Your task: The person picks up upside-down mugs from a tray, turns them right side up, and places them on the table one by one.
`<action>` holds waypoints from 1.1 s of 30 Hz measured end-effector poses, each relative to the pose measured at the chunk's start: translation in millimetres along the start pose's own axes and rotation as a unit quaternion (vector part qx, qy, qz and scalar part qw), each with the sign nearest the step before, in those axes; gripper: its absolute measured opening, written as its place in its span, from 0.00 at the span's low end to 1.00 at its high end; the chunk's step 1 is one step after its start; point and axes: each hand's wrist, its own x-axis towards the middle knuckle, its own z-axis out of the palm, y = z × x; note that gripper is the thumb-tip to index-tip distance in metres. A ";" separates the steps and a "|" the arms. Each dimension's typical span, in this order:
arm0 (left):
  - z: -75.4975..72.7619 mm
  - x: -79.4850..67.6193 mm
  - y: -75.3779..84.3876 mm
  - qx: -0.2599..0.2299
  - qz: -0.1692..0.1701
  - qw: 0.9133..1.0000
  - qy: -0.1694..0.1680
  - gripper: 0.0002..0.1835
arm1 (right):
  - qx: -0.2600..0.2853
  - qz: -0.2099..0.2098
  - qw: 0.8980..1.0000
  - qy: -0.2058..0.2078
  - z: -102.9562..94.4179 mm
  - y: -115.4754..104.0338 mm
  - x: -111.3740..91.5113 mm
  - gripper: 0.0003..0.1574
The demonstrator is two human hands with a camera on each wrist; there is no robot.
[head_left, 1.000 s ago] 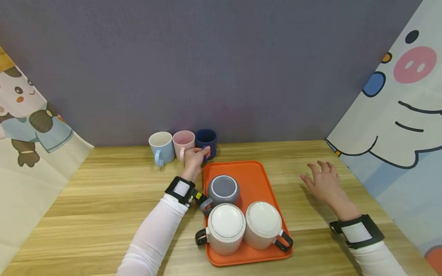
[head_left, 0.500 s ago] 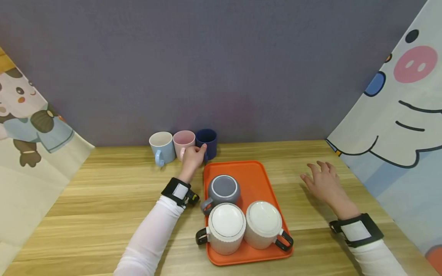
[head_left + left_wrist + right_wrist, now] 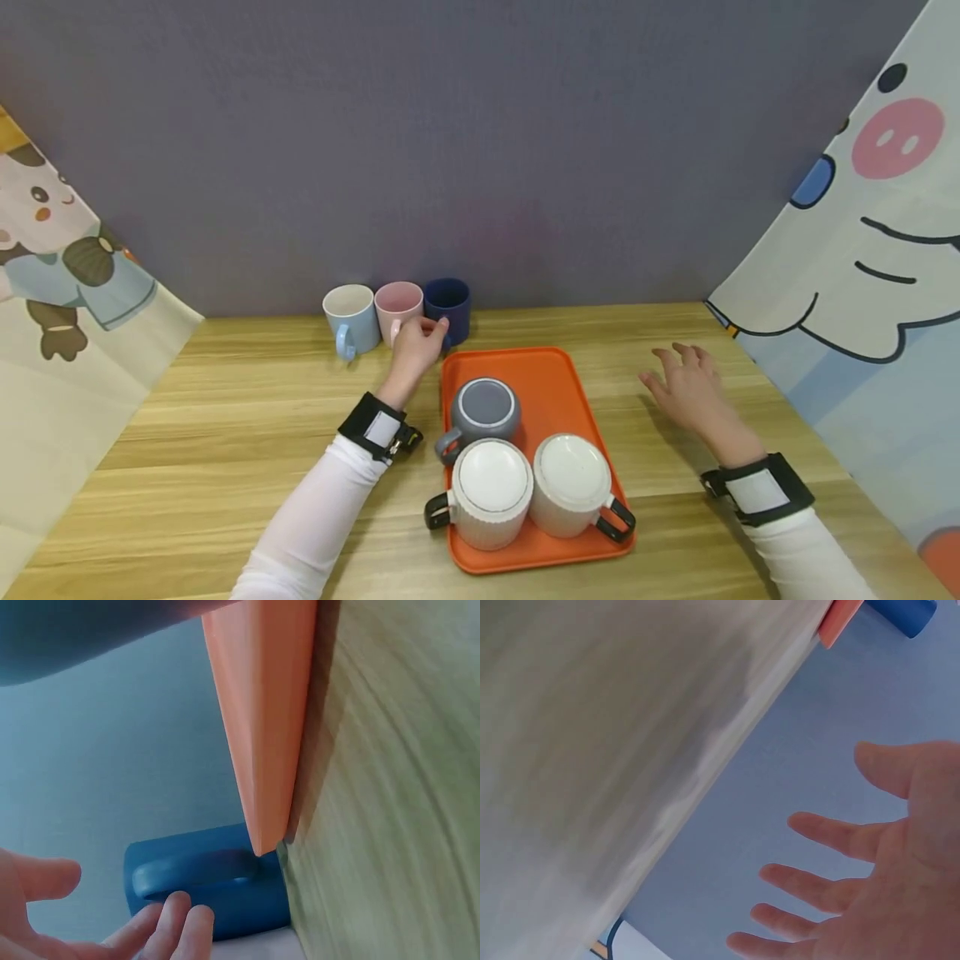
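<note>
I have the left hand [image 3: 417, 342] at the handle [image 3: 195, 871] of the navy mug [image 3: 460, 318], thumb spread from fingers; whether these touch it I can't quite tell. The mug stands beside the pink mug [image 3: 392, 317], beyond the orange tray [image 3: 546, 380]; my right hand [image 3: 690, 392] is spread

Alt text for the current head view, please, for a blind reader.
A person's left hand is at the near side of a navy mug standing upright in a row with a pink mug and a light blue mug. Nearer, an orange tray holds a grey mug and two white mugs, all upside down. The open right hand is to the tray's right.
</note>
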 end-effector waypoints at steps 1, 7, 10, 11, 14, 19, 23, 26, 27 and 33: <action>-1.0 -1.6 0.0 -0.003 0.000 1.000 -0.001 0.19 | 0.002 -0.003 1.000 0.001 0.6 -1.5 1.5 0.33; -5.5 -9.5 -1.1 -0.013 0.018 1.000 0.005 0.19 | 0.016 -0.006 1.000 0.000 2.2 -6.5 6.1 0.32; -7.3 -12.9 -2.9 -0.016 0.039 0.999 0.017 0.18 | 0.017 -0.007 1.000 -0.004 2.6 -7.9 6.8 0.32; -8.1 -14.0 -3.3 -0.019 0.045 0.999 0.021 0.18 | 0.017 -0.007 1.000 -0.004 2.8 -8.2 7.1 0.32; -11.0 -17.7 -4.9 -0.028 0.062 0.997 0.026 0.17 | 0.018 -0.009 1.000 -0.002 3.9 -8.8 8.2 0.32; -15.8 -26.2 -7.1 -0.034 0.094 0.995 0.008 0.15 | 0.011 -0.017 1.000 -0.004 7.2 -10.4 9.8 0.32; -19.7 -34.7 -9.6 -0.025 0.119 0.993 -0.007 0.13 | 0.014 -0.022 1.000 -0.010 9.5 -14.3 12.3 0.33; -23.7 -41.1 -10.0 -0.021 0.127 0.992 -0.016 0.12 | 0.020 -0.025 0.999 -0.014 9.6 -18.6 14.7 0.34; -25.3 -43.1 -10.0 -0.020 0.127 0.991 -0.020 0.12 | 0.022 -0.026 0.999 -0.017 9.9 -19.9 15.7 0.34; -34.0 -53.0 -12.8 -0.001 0.125 0.991 -0.039 0.13 | 0.027 -0.045 0.998 -0.018 12.9 -28.1 20.7 0.34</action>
